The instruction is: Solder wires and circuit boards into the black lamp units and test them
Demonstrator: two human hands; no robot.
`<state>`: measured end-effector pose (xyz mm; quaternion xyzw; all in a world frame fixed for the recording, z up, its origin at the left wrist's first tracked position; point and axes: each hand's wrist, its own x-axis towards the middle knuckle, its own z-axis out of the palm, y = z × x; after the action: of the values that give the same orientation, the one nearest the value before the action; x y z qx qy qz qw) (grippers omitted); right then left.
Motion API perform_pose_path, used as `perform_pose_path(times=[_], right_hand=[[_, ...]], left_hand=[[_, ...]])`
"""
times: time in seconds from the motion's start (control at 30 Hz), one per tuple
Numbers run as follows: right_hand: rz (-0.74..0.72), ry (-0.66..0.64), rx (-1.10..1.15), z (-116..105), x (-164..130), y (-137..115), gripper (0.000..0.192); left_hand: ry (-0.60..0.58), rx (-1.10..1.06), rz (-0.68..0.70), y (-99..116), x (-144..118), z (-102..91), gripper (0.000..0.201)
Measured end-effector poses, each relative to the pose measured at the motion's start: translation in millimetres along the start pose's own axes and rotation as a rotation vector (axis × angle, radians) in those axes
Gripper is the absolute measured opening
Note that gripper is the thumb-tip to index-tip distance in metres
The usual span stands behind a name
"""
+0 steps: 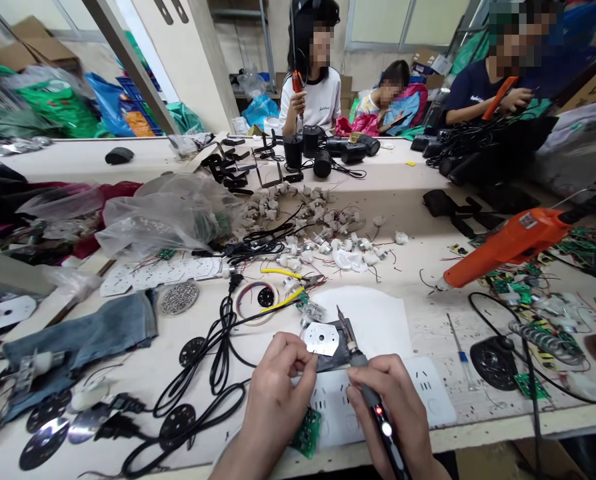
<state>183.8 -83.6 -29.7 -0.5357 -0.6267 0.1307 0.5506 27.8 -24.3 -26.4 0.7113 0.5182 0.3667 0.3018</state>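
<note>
My left hand (pixel 277 392) pinches a small silver metal plate (pixel 321 339) that rests on a dark block over a white power strip (pixel 423 393). My right hand (pixel 397 408) grips a black soldering iron (pixel 373 400) with a lit red light; its tip points up and away, just right of the plate. A green circuit board (pixel 307 432) lies under my left wrist.
An orange hot-glue gun (pixel 508 244) lies at the right. Black power cords (pixel 213 373), a pile of small white motors (pixel 323 233), yellow-handled pliers (pixel 285 288), plastic bags (pixel 163 215) and round discs litter the bench. Three people sit at the far side.
</note>
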Motion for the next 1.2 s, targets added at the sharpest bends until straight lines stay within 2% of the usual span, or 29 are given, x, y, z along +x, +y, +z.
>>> perform_pose_path(times=[0.3, 0.57, 0.77, 0.97, 1.2], right_hand=[[-0.007, -0.030, -0.002, -2.8, 0.3, 2.3, 0.020], [-0.046, -0.084, -0.061, 1.6, 4.3, 11.3, 0.024], [-0.072, -0.053, 0.013, -1.7, -0.5, 3.5, 0.025], [-0.016, -0.078, 0.038, -15.1, -4.9, -6.7, 0.022], [0.016, -0.105, 0.065, -18.5, -12.3, -2.5, 0.017]], left_hand=[[0.048, 0.040, 0.101, 1.5, 0.3, 3.2, 0.019], [0.068, 0.035, 0.097, -3.8, -1.3, 2.9, 0.017], [0.067, 0.049, 0.116, -2.8, -1.5, 0.9, 0.019], [0.126, 0.071, 0.170, -0.9, -0.5, 3.5, 0.020], [0.134, 0.125, 0.202, -2.9, -0.5, 5.8, 0.020]])
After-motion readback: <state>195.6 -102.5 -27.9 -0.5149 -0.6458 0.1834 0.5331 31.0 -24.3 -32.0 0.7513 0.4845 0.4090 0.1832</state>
